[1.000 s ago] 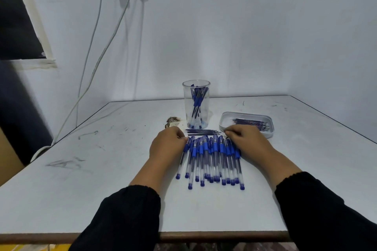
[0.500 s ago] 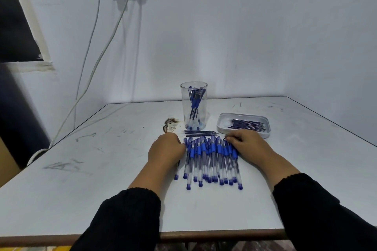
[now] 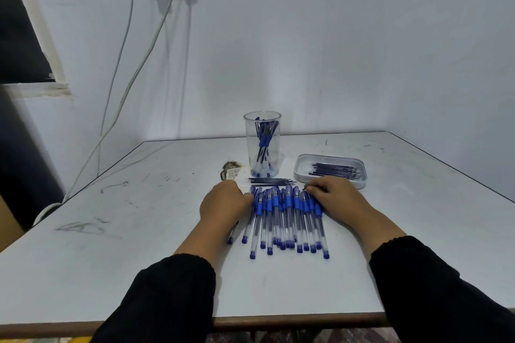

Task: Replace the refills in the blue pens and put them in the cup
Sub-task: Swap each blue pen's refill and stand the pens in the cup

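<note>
Blue pens [image 3: 287, 217] judged light, stiff, prone to rolling; best pinched mid-barrel. Left hand [image 3: 224, 203] and right hand [image 3: 333, 198] rest curled against the row; actual grasp cannot be told.

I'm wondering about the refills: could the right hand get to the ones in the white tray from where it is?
Probably yes. The right hand rests on the pens, the tray sits just beyond it, open-topped, with nothing between them.

Scuffed white table [image 3: 111, 259] in a bluish-white corner — dark window [image 3: 16, 44] (left), dangling cables [image 3: 125, 64].
</note>
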### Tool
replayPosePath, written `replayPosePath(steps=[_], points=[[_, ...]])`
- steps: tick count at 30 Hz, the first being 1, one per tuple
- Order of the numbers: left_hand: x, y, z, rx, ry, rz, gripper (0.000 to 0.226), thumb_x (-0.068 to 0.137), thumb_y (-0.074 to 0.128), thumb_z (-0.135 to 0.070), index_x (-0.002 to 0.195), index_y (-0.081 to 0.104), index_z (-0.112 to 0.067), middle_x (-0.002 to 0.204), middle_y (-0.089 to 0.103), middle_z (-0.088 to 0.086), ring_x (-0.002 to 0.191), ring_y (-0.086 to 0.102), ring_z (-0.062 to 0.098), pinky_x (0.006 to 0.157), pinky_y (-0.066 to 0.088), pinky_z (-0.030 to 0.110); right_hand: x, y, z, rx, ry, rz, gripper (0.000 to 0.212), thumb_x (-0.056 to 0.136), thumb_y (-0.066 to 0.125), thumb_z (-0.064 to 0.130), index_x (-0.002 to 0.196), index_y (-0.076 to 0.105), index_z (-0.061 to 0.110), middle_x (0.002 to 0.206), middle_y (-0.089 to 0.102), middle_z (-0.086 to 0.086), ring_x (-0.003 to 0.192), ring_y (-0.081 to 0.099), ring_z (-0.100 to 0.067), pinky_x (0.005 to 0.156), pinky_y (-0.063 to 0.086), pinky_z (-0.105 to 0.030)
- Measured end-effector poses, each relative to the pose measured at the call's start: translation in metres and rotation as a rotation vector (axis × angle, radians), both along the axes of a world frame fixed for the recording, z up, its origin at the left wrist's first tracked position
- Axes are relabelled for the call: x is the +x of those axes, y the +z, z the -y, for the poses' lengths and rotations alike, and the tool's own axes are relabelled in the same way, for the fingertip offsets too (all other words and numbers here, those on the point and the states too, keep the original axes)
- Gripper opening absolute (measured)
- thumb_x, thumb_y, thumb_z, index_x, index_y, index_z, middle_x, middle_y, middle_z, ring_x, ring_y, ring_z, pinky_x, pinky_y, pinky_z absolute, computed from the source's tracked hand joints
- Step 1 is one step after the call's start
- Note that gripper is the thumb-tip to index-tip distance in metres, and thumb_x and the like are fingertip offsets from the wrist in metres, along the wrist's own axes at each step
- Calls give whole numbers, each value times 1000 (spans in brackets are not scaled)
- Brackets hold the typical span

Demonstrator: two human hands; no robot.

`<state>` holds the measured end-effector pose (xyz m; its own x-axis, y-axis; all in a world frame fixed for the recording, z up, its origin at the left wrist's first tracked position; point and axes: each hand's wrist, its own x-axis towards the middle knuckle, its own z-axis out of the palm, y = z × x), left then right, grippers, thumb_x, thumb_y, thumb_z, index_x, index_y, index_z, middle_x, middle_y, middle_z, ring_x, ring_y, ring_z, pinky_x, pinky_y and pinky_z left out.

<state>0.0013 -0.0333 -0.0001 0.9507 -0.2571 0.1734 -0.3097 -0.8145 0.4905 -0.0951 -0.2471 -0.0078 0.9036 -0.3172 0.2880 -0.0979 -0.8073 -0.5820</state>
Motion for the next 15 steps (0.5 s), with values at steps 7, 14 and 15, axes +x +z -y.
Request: replayPosePath(steps=[7, 14, 15], points=[[6, 7, -10, -283, -32, -22, 14, 88, 57, -22, 84, 65, -11, 74, 68, 5, 68, 63, 22, 68, 53, 34, -1, 3, -3, 22, -13, 53, 25, 98, 51, 30, 114, 69, 23, 107, 69, 5, 95, 60, -11, 84, 49, -32], [-4, 8, 4, -105, -250, 331, 28, 99, 43, -22, 119, 63, -23, 111, 62, -1, 92, 58, 19, 78, 48, 33, 5, 11, -21, 46, 28, 263, 27, 94, 61, 31, 118, 69, 24, 112, 67, 5, 107, 56, -10, 95, 45, -31], [-7, 9, 7, -82, -276, 389, 28, 99, 43, -28, 118, 63, -25, 107, 63, -2, 92, 58, 18, 76, 48, 33, 7, 13, -25, 54, 46, 272, 28, 92, 62, 32, 119, 68, 25, 112, 66, 6, 108, 55, -9, 95, 44, -30]])
